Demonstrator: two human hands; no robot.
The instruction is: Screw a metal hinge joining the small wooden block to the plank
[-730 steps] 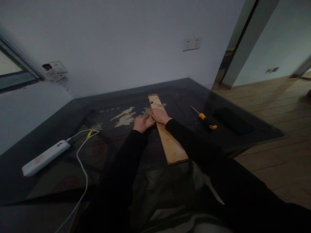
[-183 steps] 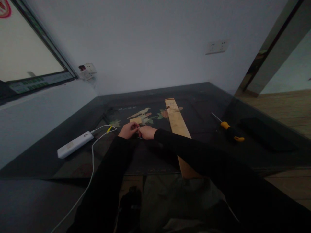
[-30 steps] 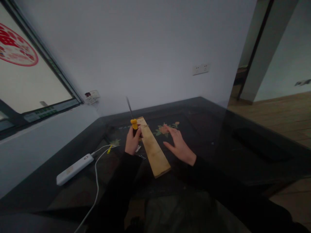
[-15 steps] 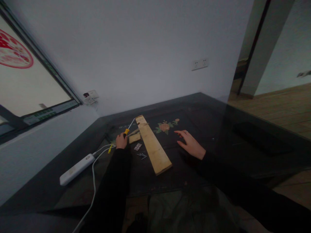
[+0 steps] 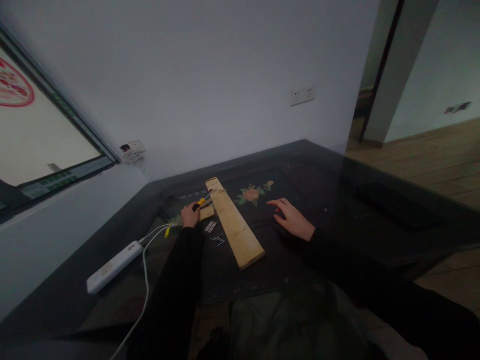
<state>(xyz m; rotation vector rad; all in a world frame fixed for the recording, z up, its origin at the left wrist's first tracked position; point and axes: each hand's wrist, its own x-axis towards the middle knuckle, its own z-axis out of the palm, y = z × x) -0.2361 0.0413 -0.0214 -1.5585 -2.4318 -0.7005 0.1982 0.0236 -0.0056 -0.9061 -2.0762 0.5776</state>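
My left hand (image 5: 190,216) is closed round the black and yellow handle of a screwdriver (image 5: 201,202), whose shaft points up and right toward the far end of a long wooden board (image 5: 236,225). Just right of that hand lies a small wooden block (image 5: 206,213), partly hidden. Nearer to me are a metal hinge (image 5: 210,227) and several screws (image 5: 218,241), left of the board. To the board's right, my right hand (image 5: 292,218) holds nothing, its fingers apart over the dark table (image 5: 300,260).
A white power strip (image 5: 114,267) with a white cable (image 5: 146,272) and yellow tag lies at the left. At the right rests a flat black object (image 5: 399,205). Wall sockets (image 5: 302,95) are behind the table, and a window (image 5: 45,130) is at the left.
One second ago the screwdriver stood upright in my left hand over the board; it has since been lowered left of the board, tipping rightward. My right hand has drawn away to the right.
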